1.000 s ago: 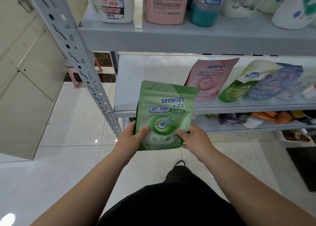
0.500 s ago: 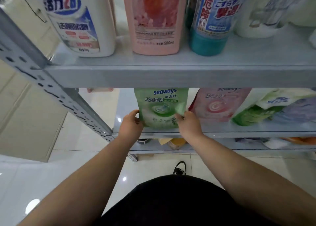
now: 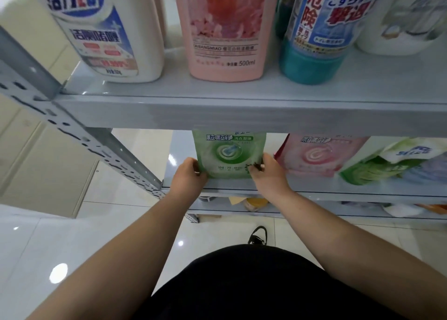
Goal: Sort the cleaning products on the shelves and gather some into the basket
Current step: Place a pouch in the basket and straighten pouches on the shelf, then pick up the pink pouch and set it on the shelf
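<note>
A green detergent pouch [image 3: 228,153] stands on the middle shelf [image 3: 314,189], its top hidden behind the upper shelf's front edge. My left hand [image 3: 188,174] grips its lower left corner and my right hand [image 3: 268,170] grips its lower right corner. To its right lie a pink pouch [image 3: 316,155] and a green and white pouch [image 3: 382,164] leaning back. No basket is in view.
The upper shelf [image 3: 242,109] carries a white jug [image 3: 106,29], a pink bottle [image 3: 225,29], a blue-labelled teal bottle [image 3: 319,34] and a white container [image 3: 399,24]. A perforated grey upright [image 3: 79,130] slants at left. More items sit on a lower shelf [image 3: 256,202]. The floor is glossy tile.
Both hands carried the green pouch from in front of the rack onto the middle shelf and set it further back. My head moved closer, so the upper shelf now covers the pouch's top.
</note>
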`<state>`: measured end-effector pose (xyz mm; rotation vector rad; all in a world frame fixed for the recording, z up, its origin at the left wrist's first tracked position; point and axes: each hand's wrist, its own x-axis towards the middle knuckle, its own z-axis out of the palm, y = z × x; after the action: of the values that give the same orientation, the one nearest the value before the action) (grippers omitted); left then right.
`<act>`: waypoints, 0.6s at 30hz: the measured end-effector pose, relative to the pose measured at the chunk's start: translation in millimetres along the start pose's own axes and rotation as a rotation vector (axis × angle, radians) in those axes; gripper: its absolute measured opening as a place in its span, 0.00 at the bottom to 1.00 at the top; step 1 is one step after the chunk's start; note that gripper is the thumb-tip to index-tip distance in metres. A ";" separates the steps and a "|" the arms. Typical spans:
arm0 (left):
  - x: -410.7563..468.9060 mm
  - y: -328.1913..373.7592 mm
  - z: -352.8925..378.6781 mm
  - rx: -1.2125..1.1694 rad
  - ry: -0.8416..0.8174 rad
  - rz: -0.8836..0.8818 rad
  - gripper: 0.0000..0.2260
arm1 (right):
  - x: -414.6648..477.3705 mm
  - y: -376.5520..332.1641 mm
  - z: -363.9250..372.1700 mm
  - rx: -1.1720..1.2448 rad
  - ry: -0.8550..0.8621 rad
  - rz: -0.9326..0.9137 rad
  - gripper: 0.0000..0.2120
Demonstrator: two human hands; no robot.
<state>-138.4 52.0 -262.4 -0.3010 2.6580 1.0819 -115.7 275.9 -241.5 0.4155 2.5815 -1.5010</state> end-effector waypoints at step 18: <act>-99.5 -16.1 11.8 0.545 -0.178 0.491 0.16 | -124.5 28.3 -29.7 -0.653 -0.318 -0.048 0.11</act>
<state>-37.9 58.4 -250.3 0.5473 2.7851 0.4119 12.4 293.4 -219.7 0.0304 2.6233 -0.5916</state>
